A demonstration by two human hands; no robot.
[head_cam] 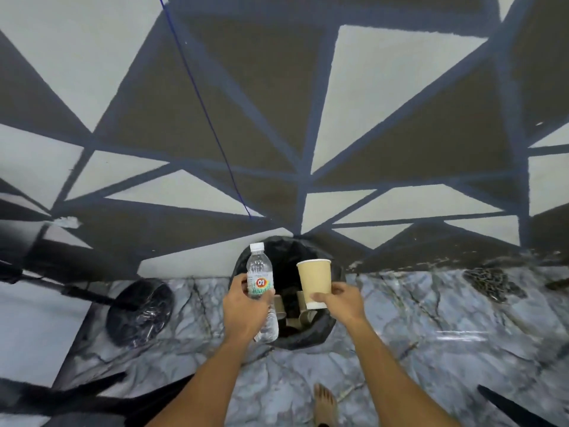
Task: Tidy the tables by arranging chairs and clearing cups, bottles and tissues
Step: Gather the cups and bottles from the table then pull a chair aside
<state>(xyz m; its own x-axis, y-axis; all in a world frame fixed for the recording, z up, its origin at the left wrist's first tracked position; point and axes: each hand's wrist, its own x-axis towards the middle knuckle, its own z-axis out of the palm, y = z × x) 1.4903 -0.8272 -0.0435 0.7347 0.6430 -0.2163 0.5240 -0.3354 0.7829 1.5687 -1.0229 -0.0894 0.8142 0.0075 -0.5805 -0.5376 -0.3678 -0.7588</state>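
Left hand (243,309) grips bottle (261,291), right hand (337,298) pinches paper cup (315,282); lined bin (320,329) mouth sits directly below both grips, cup nearer centre.

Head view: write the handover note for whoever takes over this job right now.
Left grip holds the water bottle around its middle. Right grip pinches the paper cup near its base. Both are over the black-lined bin on the marble floor; brown cardboard pieces lie inside it.
Done: bottle and cup brought to the bin.
Left: drop both in. Tables, chairs and tissues are out of view, so their state cannot be told.
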